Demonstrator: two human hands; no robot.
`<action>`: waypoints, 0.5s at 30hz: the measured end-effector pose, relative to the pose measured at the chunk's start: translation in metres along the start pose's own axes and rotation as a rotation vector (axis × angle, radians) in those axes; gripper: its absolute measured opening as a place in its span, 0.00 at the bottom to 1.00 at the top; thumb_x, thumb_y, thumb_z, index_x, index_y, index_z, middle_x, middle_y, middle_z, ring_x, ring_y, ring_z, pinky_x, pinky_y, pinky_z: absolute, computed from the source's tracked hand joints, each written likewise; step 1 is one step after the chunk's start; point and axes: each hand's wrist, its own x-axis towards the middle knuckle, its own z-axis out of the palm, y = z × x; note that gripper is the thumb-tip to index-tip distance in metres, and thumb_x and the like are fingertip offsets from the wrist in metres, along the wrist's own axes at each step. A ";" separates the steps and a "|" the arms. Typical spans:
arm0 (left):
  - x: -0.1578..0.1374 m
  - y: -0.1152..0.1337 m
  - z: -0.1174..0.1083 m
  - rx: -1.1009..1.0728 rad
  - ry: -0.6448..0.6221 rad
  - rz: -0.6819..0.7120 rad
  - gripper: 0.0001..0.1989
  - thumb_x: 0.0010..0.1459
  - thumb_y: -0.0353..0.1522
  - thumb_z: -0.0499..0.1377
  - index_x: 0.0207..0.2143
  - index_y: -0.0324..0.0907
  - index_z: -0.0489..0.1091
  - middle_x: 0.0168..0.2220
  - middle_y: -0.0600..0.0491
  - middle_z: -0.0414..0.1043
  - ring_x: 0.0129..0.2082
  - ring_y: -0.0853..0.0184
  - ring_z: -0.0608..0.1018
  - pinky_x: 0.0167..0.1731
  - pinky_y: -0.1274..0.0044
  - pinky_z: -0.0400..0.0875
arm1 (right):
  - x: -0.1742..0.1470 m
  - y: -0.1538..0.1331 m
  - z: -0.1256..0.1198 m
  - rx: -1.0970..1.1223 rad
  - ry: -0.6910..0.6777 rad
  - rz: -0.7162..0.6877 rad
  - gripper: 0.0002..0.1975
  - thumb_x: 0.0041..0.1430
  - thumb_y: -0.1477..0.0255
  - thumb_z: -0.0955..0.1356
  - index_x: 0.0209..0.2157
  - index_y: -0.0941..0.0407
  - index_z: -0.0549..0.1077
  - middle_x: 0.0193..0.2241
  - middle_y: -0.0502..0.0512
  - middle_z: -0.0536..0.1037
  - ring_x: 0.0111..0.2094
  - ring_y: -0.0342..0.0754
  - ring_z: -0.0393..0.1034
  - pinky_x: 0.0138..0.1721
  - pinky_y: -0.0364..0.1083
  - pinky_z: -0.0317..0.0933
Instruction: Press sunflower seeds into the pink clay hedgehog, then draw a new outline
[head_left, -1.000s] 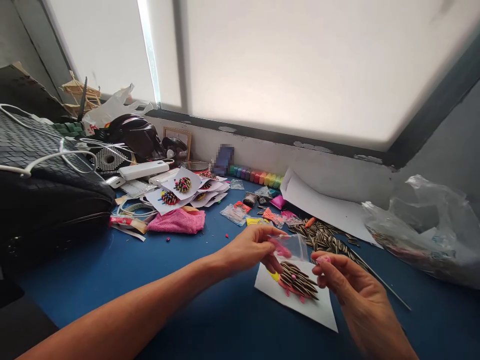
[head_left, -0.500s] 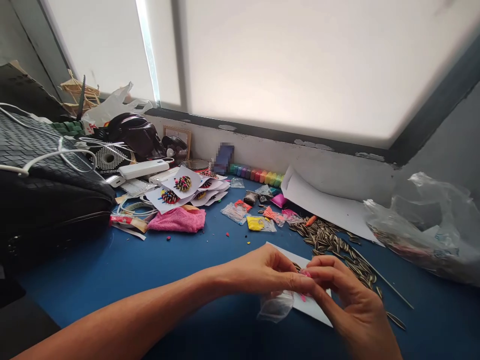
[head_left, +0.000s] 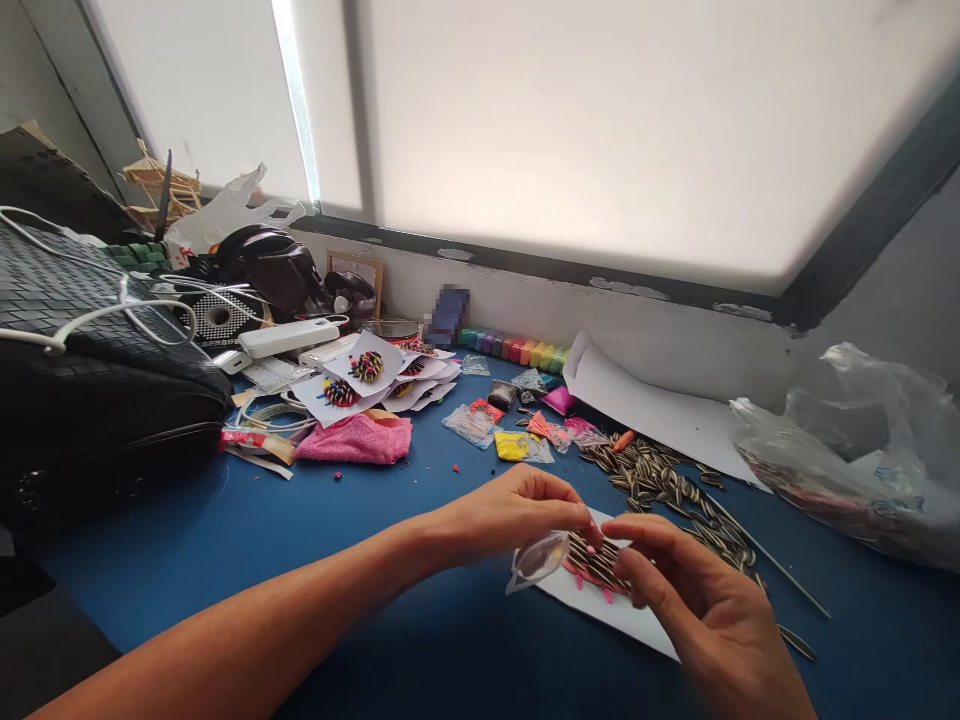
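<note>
My left hand (head_left: 525,510) is closed, with a small clear plastic bag (head_left: 540,562) hanging from its curled fingers. Under both hands lies a white paper sheet (head_left: 637,630) carrying a craft piece of striped sunflower seeds (head_left: 596,560) set in pink clay. A tiny pink bit shows by my left fingertips; whether they grip it is unclear. My right hand (head_left: 697,600) hovers over the right side of the seed piece, thumb and index finger apart, with nothing visible between them.
Loose sunflower seeds (head_left: 660,480) spread beyond my right hand, beside a thin rod (head_left: 780,565). Clay packets, including a yellow one (head_left: 514,446), lie ahead. A pink cloth (head_left: 356,440), finished seed pieces on paper (head_left: 322,405) and a black bag (head_left: 112,370) are left. A plastic bag (head_left: 862,470) stands right.
My hands were together, fingers meeting around a bit of pink. Now they have parted, showing the seed piece between them, and the clear bag has risen with my left hand.
</note>
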 end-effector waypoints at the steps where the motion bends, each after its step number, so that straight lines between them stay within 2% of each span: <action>1: 0.000 0.000 0.001 0.003 -0.018 -0.010 0.17 0.56 0.43 0.59 0.31 0.36 0.74 0.22 0.57 0.62 0.21 0.75 0.61 0.21 0.81 0.52 | 0.000 0.000 0.000 0.021 0.007 0.005 0.10 0.57 0.60 0.70 0.32 0.51 0.78 0.33 0.53 0.78 0.31 0.46 0.74 0.33 0.41 0.71; 4: -0.001 0.000 0.004 0.036 -0.117 0.009 0.16 0.58 0.42 0.58 0.29 0.37 0.72 0.22 0.58 0.59 0.21 0.75 0.58 0.21 0.80 0.51 | 0.000 0.001 0.000 0.019 0.016 -0.009 0.11 0.54 0.61 0.71 0.26 0.53 0.73 0.30 0.52 0.77 0.29 0.46 0.72 0.31 0.41 0.70; 7: -0.005 0.002 0.005 0.076 -0.215 0.039 0.17 0.61 0.41 0.55 0.25 0.38 0.66 0.21 0.59 0.52 0.21 0.74 0.54 0.21 0.80 0.48 | 0.000 0.002 0.001 -0.058 -0.030 -0.035 0.08 0.54 0.62 0.72 0.33 0.51 0.77 0.34 0.52 0.78 0.30 0.46 0.73 0.32 0.42 0.71; 9: -0.007 0.004 0.005 0.104 -0.243 0.028 0.17 0.63 0.41 0.53 0.25 0.39 0.64 0.21 0.59 0.51 0.21 0.74 0.54 0.20 0.80 0.48 | -0.001 0.003 0.003 -0.092 -0.057 -0.067 0.09 0.55 0.63 0.71 0.37 0.49 0.79 0.36 0.53 0.79 0.32 0.48 0.74 0.33 0.43 0.71; 13: -0.009 0.009 0.005 0.144 -0.236 -0.007 0.18 0.65 0.40 0.50 0.29 0.37 0.70 0.22 0.57 0.58 0.22 0.73 0.59 0.22 0.81 0.54 | -0.002 0.002 0.002 -0.106 0.041 -0.131 0.07 0.56 0.63 0.71 0.35 0.47 0.81 0.39 0.53 0.80 0.38 0.51 0.75 0.38 0.44 0.71; 15: -0.008 0.010 0.005 0.097 -0.244 0.011 0.19 0.66 0.40 0.50 0.35 0.37 0.75 0.26 0.55 0.65 0.26 0.72 0.65 0.26 0.82 0.59 | -0.001 0.002 -0.002 -0.103 0.124 -0.096 0.09 0.55 0.61 0.71 0.34 0.49 0.81 0.36 0.54 0.81 0.36 0.51 0.75 0.37 0.44 0.71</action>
